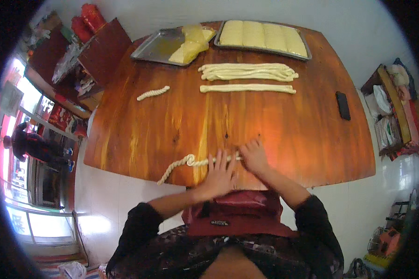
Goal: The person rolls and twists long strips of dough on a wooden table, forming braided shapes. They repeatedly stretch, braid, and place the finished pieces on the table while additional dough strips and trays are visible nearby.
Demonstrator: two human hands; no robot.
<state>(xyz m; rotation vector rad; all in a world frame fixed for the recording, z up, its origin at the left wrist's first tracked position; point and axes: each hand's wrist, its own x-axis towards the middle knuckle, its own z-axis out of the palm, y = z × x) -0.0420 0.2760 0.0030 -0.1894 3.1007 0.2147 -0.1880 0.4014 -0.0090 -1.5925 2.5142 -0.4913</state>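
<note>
A twisted dough rope (173,171) with a knot (191,160) in it lies near the table's front edge. Its left end reaches the edge, and the straighter part runs right, beneath my left hand (221,172). That hand rests flat across the rope with its fingers apart. At the rope's right end is my right hand (255,158), slightly blurred; whether its fingers pinch the dough is hidden. Farther back lie a single smooth dough strip (248,89) and a pile of similar strips (246,72). A short twisted dough piece (153,93) sits to their left.
Along the back of the wooden table (153,132) stand a metal tray (148,47) with dough under plastic film (195,35) and another tray with dough slabs (262,36). A black phone-like object (343,105) lies right. Another person (35,143) stands far left.
</note>
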